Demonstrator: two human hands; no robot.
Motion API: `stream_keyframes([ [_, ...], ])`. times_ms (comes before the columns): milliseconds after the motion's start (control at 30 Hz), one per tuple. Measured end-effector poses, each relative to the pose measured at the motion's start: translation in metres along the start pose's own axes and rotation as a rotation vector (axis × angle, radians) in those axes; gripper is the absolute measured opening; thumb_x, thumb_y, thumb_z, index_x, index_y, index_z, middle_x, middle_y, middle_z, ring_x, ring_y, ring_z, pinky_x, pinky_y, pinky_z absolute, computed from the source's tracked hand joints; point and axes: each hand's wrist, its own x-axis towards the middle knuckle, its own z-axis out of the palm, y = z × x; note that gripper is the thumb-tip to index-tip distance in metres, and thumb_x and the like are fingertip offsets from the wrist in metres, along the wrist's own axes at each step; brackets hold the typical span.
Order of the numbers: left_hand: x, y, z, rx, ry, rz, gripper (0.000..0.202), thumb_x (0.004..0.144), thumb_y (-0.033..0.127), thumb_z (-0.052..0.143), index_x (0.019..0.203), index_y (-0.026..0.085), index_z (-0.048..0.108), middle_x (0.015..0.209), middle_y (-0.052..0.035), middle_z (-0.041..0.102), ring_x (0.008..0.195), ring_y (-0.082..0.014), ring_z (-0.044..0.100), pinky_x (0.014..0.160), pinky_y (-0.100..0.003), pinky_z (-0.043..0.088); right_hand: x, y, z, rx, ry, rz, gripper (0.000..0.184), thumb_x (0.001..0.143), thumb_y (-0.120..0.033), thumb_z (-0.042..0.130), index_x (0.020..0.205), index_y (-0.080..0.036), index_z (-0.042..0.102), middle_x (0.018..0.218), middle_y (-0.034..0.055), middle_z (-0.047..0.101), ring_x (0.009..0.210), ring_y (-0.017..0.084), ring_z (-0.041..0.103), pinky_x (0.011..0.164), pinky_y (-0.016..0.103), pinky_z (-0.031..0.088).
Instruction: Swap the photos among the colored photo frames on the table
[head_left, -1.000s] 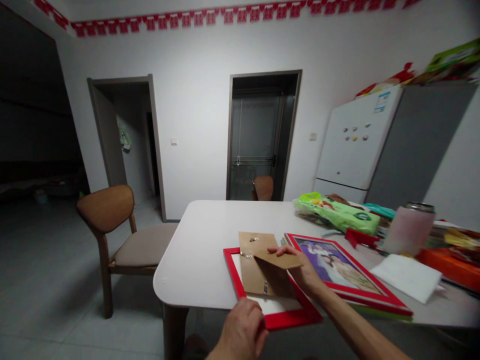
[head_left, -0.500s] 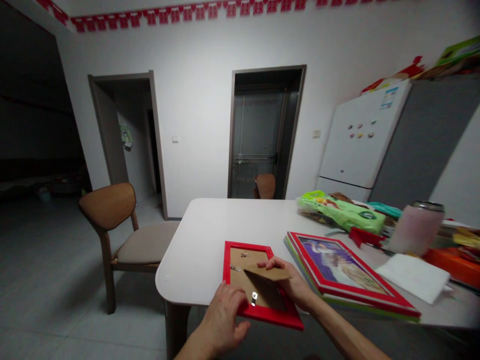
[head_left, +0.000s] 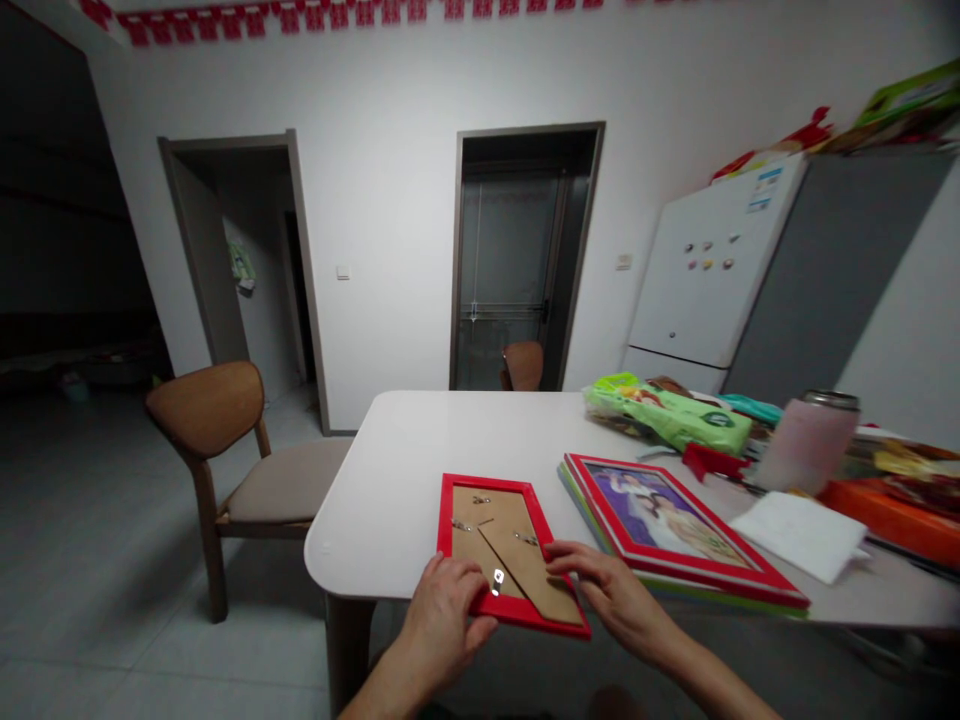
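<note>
A red picture frame (head_left: 447, 500) lies face down at the near edge of the white table, its brown backboard (head_left: 504, 505) up. Small metal clips and a hanger (head_left: 497, 581) sit on the board. The support leg (head_left: 536, 580) rests flat, slanting toward the lower right corner. My left hand (head_left: 444, 610) is closed over the frame's lower left edge, fingers on top, thumb in front. At the right edge, my right hand (head_left: 611, 590) touches the frame beside a clip with its fingers stretched and apart; its fingertips partly cover the rim.
A stack of picture frames (head_left: 682, 530), a red one with a photo on top, lies to the right. Beyond are a white tissue (head_left: 801, 533), a pink jar (head_left: 808, 440), a green package (head_left: 667, 412) and an orange box (head_left: 892, 515). A wooden chair (head_left: 206, 410) stands left.
My right hand has let go of the support leg, which was raised and now lies flat on the backboard. That hand has moved to the frame's right edge. My left hand stays at the lower left.
</note>
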Motion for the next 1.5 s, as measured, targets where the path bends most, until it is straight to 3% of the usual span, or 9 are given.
stream_keyframes([
  [200, 0.002, -0.004, 0.002, -0.012, 0.025, -0.026, 0.027, 0.061, 0.017, 0.066, 0.084, 0.018, 0.052, 0.106, -0.0056, 0.053, 0.101, -0.0212, 0.045, 0.095, -0.043, 0.026, 0.028, 0.001, 0.009, -0.312, 0.079, 0.066, 0.029, 0.072, -0.023, 0.040, 0.087, -0.016, 0.064, 0.095, 0.0092, 0.060, 0.089, 0.018, 0.054, 0.082, 0.029, 0.039],
  [400, 0.004, -0.007, 0.004, -0.050, 0.017, -0.026, 0.035, 0.061, 0.016, 0.065, 0.091, 0.017, 0.049, 0.092, -0.0033, 0.057, 0.089, -0.0187, 0.050, 0.094, -0.042, 0.027, 0.051, -0.003, 0.015, -0.517, 0.062, 0.115, 0.025, 0.069, -0.017, 0.041, 0.071, -0.016, 0.066, 0.078, 0.0073, 0.061, 0.077, 0.016, 0.053, 0.072, 0.024, 0.038],
  [700, 0.003, -0.009, 0.007, -0.076, 0.018, -0.044, 0.042, 0.064, 0.019, 0.064, 0.101, 0.017, 0.046, 0.096, -0.0036, 0.055, 0.092, -0.0182, 0.048, 0.096, -0.041, 0.024, 0.057, 0.006, 0.023, -0.481, 0.057, 0.182, 0.017, 0.064, -0.012, 0.044, 0.063, -0.014, 0.061, 0.079, 0.0066, 0.055, 0.067, 0.012, 0.051, 0.061, 0.020, 0.036],
  [867, 0.002, -0.007, 0.005, -0.090, 0.012, -0.067, 0.039, 0.064, 0.019, 0.064, 0.099, 0.017, 0.048, 0.091, -0.0019, 0.056, 0.087, -0.0175, 0.049, 0.094, -0.039, 0.027, 0.051, 0.003, 0.021, -0.463, 0.070, 0.158, 0.020, 0.067, -0.012, 0.042, 0.070, -0.013, 0.062, 0.081, 0.0084, 0.056, 0.071, 0.014, 0.052, 0.068, 0.023, 0.037],
  [967, 0.002, -0.009, 0.006, -0.095, 0.014, -0.059, 0.038, 0.063, 0.020, 0.064, 0.098, 0.019, 0.048, 0.091, -0.0016, 0.056, 0.089, -0.0180, 0.048, 0.094, -0.040, 0.026, 0.038, -0.009, 0.025, -0.404, 0.068, 0.025, 0.024, 0.073, -0.020, 0.042, 0.079, -0.015, 0.064, 0.092, 0.0099, 0.056, 0.086, 0.018, 0.050, 0.079, 0.028, 0.035],
  [1067, 0.002, -0.011, 0.009, -0.097, 0.015, -0.058, 0.041, 0.063, 0.019, 0.063, 0.101, 0.019, 0.046, 0.094, -0.0026, 0.055, 0.092, -0.0191, 0.047, 0.094, -0.041, 0.027, 0.023, -0.027, 0.033, -0.310, -0.059, -0.170, 0.024, 0.076, -0.022, 0.042, 0.082, -0.021, 0.065, 0.095, 0.0070, 0.056, 0.089, 0.017, 0.048, 0.079, 0.029, 0.036],
  [1167, 0.003, -0.011, 0.009, -0.098, -0.002, -0.062, 0.043, 0.064, 0.017, 0.062, 0.103, 0.017, 0.045, 0.096, -0.0040, 0.055, 0.094, -0.0196, 0.047, 0.093, -0.042, 0.028, 0.016, -0.040, 0.039, -0.303, -0.144, -0.266, 0.023, 0.076, -0.022, 0.044, 0.084, -0.026, 0.065, 0.094, 0.0050, 0.056, 0.089, 0.017, 0.047, 0.078, 0.031, 0.035],
  [1300, 0.004, -0.011, 0.009, -0.082, -0.022, -0.064, 0.045, 0.063, 0.017, 0.063, 0.104, 0.016, 0.045, 0.093, -0.0040, 0.056, 0.093, -0.0199, 0.048, 0.094, -0.042, 0.028, 0.024, -0.040, 0.043, -0.328, -0.196, -0.227, 0.020, 0.075, -0.024, 0.047, 0.079, -0.026, 0.067, 0.088, 0.0044, 0.057, 0.084, 0.017, 0.048, 0.075, 0.031, 0.035],
  [1500, 0.002, -0.012, 0.010, -0.078, -0.007, -0.060, 0.048, 0.062, 0.017, 0.065, 0.105, 0.016, 0.043, 0.100, -0.0056, 0.055, 0.098, -0.0201, 0.046, 0.095, -0.042, 0.025, 0.037, -0.031, 0.050, -0.335, -0.165, -0.157, 0.017, 0.071, -0.023, 0.051, 0.075, -0.026, 0.067, 0.081, 0.0031, 0.059, 0.080, 0.016, 0.048, 0.072, 0.029, 0.035],
])
